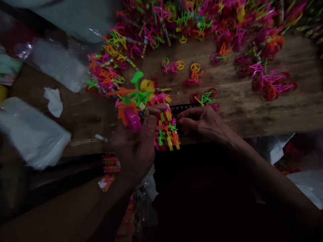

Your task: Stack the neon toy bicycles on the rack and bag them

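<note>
My left hand (137, 143) is closed around a bunch of small bright plastic toy parts (131, 104), orange, pink, green and yellow, held up over the wooden table's front edge. My right hand (202, 122) rests with curled fingers on a dark perforated tray (184, 108), its fingertips pressing at a row of small coloured pieces (168, 132) standing in the tray. Whether the right fingers pinch one piece is hidden.
A big heap of tiny plastic bicycles (202, 23) covers the far side of the wooden table (252, 107); single bicycles (173, 65) lie loose nearer. Clear plastic bags (32, 134) lie at the left, more bags (308, 181) at the lower right.
</note>
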`<state>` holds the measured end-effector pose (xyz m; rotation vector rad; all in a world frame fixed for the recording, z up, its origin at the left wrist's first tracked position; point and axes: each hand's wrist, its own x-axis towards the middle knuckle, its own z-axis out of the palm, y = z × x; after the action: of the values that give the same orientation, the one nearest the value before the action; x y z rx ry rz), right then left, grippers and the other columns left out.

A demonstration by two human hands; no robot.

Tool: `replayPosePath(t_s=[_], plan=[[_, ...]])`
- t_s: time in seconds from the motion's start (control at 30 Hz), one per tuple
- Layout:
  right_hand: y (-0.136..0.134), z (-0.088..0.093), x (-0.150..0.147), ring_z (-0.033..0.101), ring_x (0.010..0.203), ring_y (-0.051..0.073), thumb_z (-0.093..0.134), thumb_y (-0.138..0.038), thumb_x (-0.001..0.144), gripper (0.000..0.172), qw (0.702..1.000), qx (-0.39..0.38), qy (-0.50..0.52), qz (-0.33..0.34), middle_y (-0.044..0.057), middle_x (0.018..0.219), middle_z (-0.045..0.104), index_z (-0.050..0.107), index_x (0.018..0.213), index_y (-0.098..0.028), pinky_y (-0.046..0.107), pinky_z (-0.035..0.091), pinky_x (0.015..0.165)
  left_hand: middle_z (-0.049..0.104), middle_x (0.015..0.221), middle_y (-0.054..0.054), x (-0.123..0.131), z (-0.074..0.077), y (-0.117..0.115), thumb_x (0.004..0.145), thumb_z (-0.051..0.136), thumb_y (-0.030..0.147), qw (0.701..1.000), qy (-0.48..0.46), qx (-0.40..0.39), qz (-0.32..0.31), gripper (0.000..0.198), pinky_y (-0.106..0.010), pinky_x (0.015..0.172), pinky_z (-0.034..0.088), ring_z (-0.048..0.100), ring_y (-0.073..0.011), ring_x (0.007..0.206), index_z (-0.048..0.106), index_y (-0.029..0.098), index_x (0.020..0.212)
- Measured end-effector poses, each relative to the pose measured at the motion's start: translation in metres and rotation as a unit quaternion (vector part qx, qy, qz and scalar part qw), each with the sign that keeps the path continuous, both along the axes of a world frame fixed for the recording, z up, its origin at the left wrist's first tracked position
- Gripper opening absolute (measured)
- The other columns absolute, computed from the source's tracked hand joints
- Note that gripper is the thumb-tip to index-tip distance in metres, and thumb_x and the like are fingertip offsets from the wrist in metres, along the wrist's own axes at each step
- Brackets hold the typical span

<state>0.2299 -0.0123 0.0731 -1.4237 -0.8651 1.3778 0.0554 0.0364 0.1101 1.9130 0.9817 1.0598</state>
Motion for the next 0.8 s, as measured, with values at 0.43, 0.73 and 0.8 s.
replayPosePath(t_s=[0.43,0.73,0.8], plan=[[-0.007,0.032,-0.024,0.064,0.093,0.019,0.062,-0.029,0.098,0.018,0.901,0.308,-0.259,-0.161,0.004,0.096,0.073,0.075,0.109,-0.024,0.035,0.056,0.086,0.081,0.102,-0.003,0.031,0.008,0.002,0.086,0.074,0.021,0.997,-0.030,-0.076,0.008,0.039,-0.029,0.078,0.067,0.080,-0.0189,0.091,0.061,0.023,0.122],[0.003,0.011,0.001,0.064,0.087,0.018,0.064,-0.042,0.097,0.026,0.939,0.271,-0.144,-0.155,0.002,0.085,0.070,0.073,0.081,-0.022,0.034,0.055,0.086,0.081,0.100,-0.001,0.039,0.013,0.008,0.087,0.073,0.023,0.994,0.101,-0.024,-0.040,0.035,-0.029,0.071,0.065,0.080,-0.0182,0.083,0.055,0.025,0.117],[0.001,0.002,0.011,0.065,0.084,0.017,0.068,-0.045,0.094,0.025,0.951,0.251,-0.121,-0.133,0.002,0.087,0.073,0.075,0.086,-0.022,0.032,0.055,0.082,0.080,0.100,-0.002,0.036,0.022,0.017,0.087,0.074,0.026,0.990,0.133,0.030,-0.028,0.031,-0.028,0.065,0.062,0.076,-0.0162,0.073,0.061,0.024,0.115]])
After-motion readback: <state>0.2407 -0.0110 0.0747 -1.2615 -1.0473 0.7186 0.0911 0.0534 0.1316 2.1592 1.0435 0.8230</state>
